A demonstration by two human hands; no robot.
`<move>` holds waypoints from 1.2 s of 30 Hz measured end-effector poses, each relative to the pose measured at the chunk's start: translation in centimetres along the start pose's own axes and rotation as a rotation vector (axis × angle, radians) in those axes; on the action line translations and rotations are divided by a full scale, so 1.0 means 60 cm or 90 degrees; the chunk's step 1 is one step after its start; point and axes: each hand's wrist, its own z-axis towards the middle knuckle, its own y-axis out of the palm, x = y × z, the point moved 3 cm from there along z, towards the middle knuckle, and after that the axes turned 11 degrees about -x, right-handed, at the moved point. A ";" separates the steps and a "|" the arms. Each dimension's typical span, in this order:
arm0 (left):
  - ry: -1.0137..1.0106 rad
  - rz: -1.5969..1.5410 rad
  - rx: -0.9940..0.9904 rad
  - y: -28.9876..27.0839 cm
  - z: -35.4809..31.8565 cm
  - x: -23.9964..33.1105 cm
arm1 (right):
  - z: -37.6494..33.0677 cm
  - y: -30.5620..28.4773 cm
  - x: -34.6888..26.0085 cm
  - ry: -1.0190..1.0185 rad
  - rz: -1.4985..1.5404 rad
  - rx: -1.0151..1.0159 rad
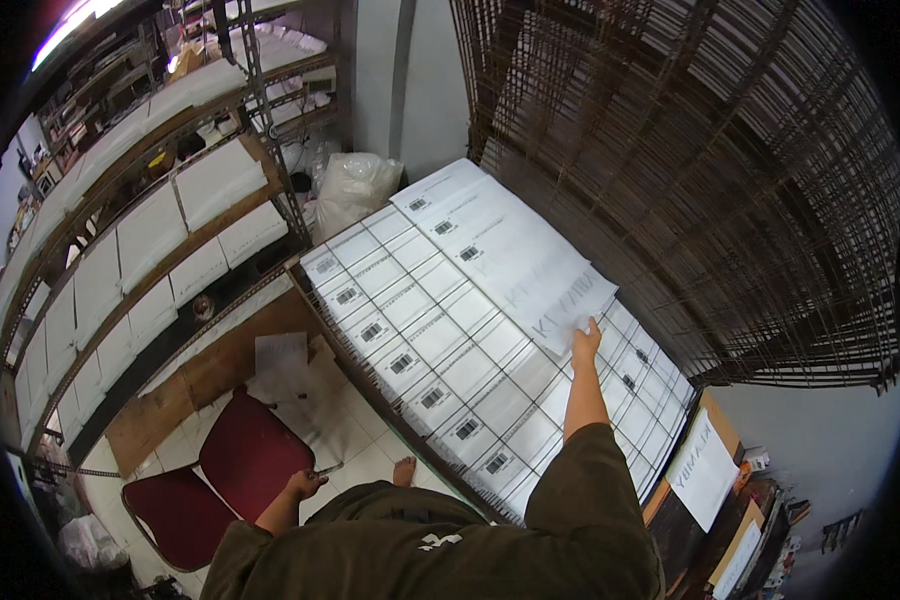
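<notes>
On top of the tight rows of flat white cardboard boxes with small barcode labels, a second, partial layer of long white boxes is lying along the far side. The right hand is reaching out on a straight arm in an olive-green sleeve and touching the near edge of the nearest long box; fingers are extending flat against it, and whether they are pinching the edge or only pressing on it cannot be told at this size. That box is sitting at the right-hand end of the upper layer, resting on the labelled boxes beneath.

The left hand is hanging low at the person's side, resting on the seat edge of a dark red padded chair with a metal frame; fingers are curling over the rim in a loose hold.

Left of the stack, wooden and metal shelving loaded with white boxes is running along the wall. A rusty brown wire-mesh panel is leaning behind the stack on the right. A bulging white plastic bag is sitting beyond the far end of the stack. A bare foot is showing on the pale tiled floor.
</notes>
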 end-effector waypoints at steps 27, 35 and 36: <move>0.079 -0.113 0.011 0.053 -0.029 -0.105 | -0.179 -0.097 -0.086 -0.005 0.020 -0.033; 0.415 0.288 -0.097 0.151 0.061 0.020 | -0.454 -0.458 -0.067 -0.104 0.166 0.153; 0.534 0.419 -0.106 0.152 0.079 0.064 | -0.506 -0.527 -0.031 -0.096 0.177 0.251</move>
